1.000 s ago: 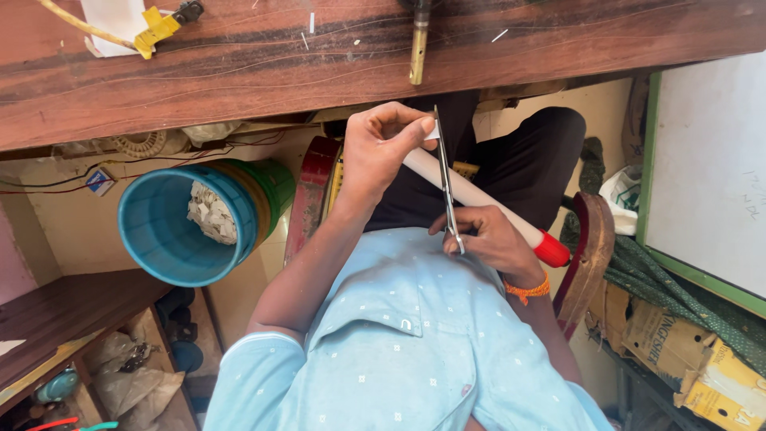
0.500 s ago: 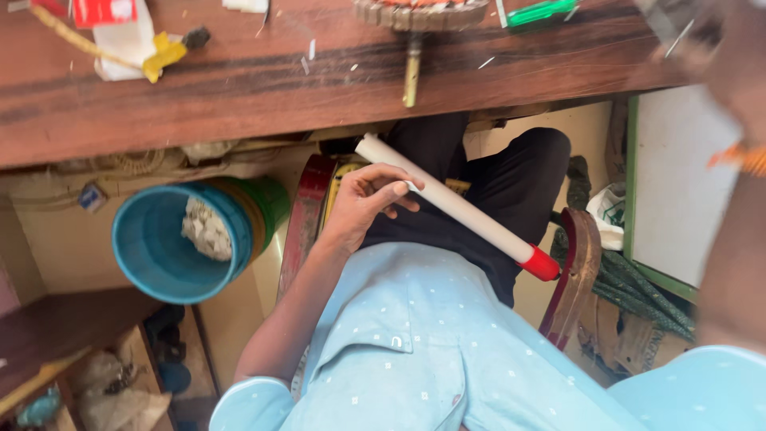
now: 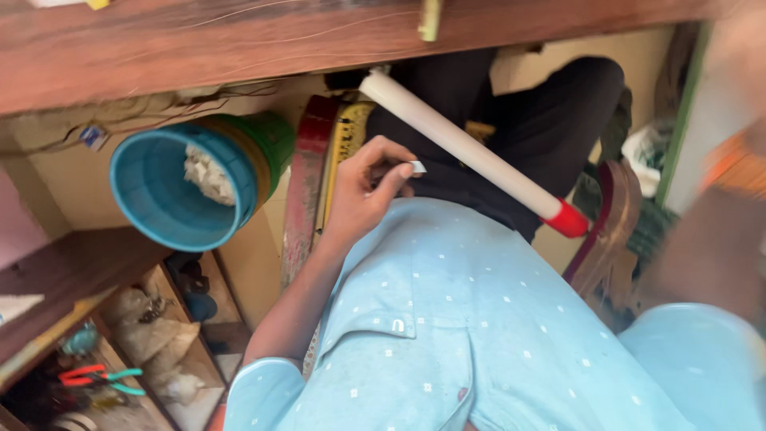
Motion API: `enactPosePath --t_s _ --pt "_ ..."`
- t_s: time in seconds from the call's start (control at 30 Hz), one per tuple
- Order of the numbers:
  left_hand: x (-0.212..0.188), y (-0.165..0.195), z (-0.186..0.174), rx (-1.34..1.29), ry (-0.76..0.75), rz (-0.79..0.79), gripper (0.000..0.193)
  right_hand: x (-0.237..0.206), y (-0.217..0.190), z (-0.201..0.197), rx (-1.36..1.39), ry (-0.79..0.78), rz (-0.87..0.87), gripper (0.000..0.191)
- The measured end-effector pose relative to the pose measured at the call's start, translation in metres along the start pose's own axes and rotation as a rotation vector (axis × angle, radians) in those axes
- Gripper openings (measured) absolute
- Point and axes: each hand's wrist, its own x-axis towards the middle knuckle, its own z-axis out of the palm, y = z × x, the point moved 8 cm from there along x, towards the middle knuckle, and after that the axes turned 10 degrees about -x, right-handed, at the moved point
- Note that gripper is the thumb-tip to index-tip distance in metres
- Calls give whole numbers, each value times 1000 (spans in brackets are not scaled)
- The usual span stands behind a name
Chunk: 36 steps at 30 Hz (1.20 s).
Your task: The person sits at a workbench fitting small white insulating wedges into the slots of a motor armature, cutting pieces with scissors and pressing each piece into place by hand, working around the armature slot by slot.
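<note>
Head view: The left hand is hovering over the lap, thumb and forefinger pressed together, pinching a small white piece. Just beside it, a white tube with a red cap is lying diagonally across the dark trousers, apart from the hand. The right arm is appearing only as a blur at the right edge; its grip cannot be told. A blue bucket is standing below the wooden bench.
</note>
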Motion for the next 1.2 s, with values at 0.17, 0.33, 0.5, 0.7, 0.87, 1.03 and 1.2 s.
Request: enactPosePath --t_s 0.17,0.33,0.5,0.7,0.87,1.03,1.2 --pt "5 6 20 300 -49 148 5 -98 -77 119 814 -255 45 50" --pt "4 -4 30 310 -67 8 5 -113 -91 130 691 134 41 19" --pt "1 3 32 380 -75 59 4 -108 -98 120 737 53 23 19" --pt "-2 10 22 393 -64 131 7 -97 -113 129 599 28 -39 19" --pt "3 0 14 259 -1 13 14 -78 -133 106 418 83 -251 23" --pt "5 -1 14 -28 -38 -28 15 -69 -148 90 357 137 -446 24" --pt "7 16 15 -73 -56 23 12 -63 -154 90 418 216 -343 20"
